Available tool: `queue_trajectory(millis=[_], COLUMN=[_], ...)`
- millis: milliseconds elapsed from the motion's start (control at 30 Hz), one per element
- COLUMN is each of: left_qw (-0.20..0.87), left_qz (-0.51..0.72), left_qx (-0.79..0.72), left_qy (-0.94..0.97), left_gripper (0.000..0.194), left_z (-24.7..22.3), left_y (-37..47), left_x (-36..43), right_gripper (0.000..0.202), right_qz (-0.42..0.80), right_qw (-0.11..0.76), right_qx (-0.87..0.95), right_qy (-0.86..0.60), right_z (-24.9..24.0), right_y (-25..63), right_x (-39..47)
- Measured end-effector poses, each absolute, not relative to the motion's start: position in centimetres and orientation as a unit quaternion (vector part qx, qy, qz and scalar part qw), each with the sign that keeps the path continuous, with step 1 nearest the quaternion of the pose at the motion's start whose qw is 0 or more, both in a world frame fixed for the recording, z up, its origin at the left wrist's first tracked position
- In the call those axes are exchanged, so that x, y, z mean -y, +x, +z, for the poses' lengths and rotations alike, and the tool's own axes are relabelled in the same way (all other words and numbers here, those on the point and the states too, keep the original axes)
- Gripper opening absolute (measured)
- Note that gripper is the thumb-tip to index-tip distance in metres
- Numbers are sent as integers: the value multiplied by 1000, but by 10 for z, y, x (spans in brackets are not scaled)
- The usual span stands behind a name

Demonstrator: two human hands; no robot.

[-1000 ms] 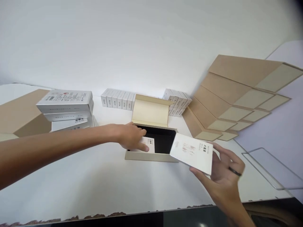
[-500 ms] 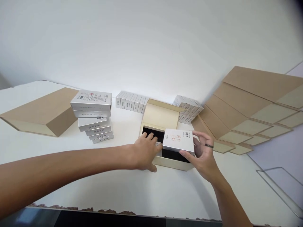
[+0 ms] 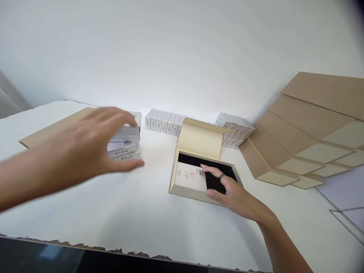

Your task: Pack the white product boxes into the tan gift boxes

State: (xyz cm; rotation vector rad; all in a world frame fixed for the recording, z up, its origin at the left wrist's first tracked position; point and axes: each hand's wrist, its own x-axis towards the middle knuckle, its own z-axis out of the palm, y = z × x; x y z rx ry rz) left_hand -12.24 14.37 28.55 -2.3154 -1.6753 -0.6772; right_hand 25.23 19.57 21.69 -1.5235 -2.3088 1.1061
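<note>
An open cream gift box (image 3: 200,142) with a black lining stands on the table, its lid tipped back. In its left part lies a flat white carton (image 3: 192,177) with printed characters. My right hand (image 3: 227,191) hovers over the box, fingers apart, its fingertips at the carton's right edge; whether they touch it I cannot tell. Out to the left, my left hand (image 3: 105,142) is spread and blurred, in front of the stack of white cartons (image 3: 126,151). It covers part of that stack, and nothing shows between its thumb and fingers.
A row of small white cartons (image 3: 163,123) stands by the wall, and more cartons (image 3: 237,127) sit behind the lid. Brown boxes (image 3: 295,132) are piled at the right. A brown box (image 3: 57,129) lies at the left, partly behind my arm.
The white carton has gone from my right hand down into the open box, and that hand has let go. My left hand has moved from the box leftward to the carton stack.
</note>
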Motion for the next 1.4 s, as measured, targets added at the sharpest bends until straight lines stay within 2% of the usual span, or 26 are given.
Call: queue_trajectory(millis=[100,200,300,467,567,633,700,767,867,933,1000,1167,1300,1400], left_qw=[85,-59,-181,-162,-152,-212,-328,-459,-620,-679,-709,-750,-761,-765], left_qz=[-123,-37,-3,0,-53,-98,-114,-109,-105,-92,-68,-48,-24,-11], left_qx=[645,696,695,707,711,683,629,555,408,338,312,292,304,281], left_qy=[-749,-714,-696,-689,-685,-692,-696,-685,-662,-646,-629,-592,-572,-579], left_gripper=[88,92,91,80,76,77,79,72,45,33,30,40,50,69], left_z=[311,327,332,331,338,346,352,351,336,322,309,291,287,289], left_y=[-152,-169,-173,-166,-151,-132,-106,-77,-37,-19,-8,5,9,7], left_x=[-174,-201,-219,-218,-205,-197,-192,-192,-198,-202,-203,-195,-189,-188], right_gripper=[84,87,88,71,65,62,66,82,96,94,83,56,56,66], right_qz=[356,343,319,241,189,136,70,-13,-172,-274,-346,-300,-239,-204], right_qw=[66,96,165,267,323,360,411,460,450,440,438,404,412,444], right_qx=[773,783,793,809,812,815,816,821,835,817,788,822,853,849], right_qy=[-521,-510,-493,-464,-447,-434,-401,-338,-265,-254,-258,-267,-213,-201], right_z=[214,205,195,188,192,199,208,216,226,230,233,234,230,220], right_y=[253,260,271,283,276,261,239,217,200,203,213,229,233,236], right_x=[-195,-196,-199,-197,-186,-175,-164,-159,-164,-170,-173,-164,-162,-160])
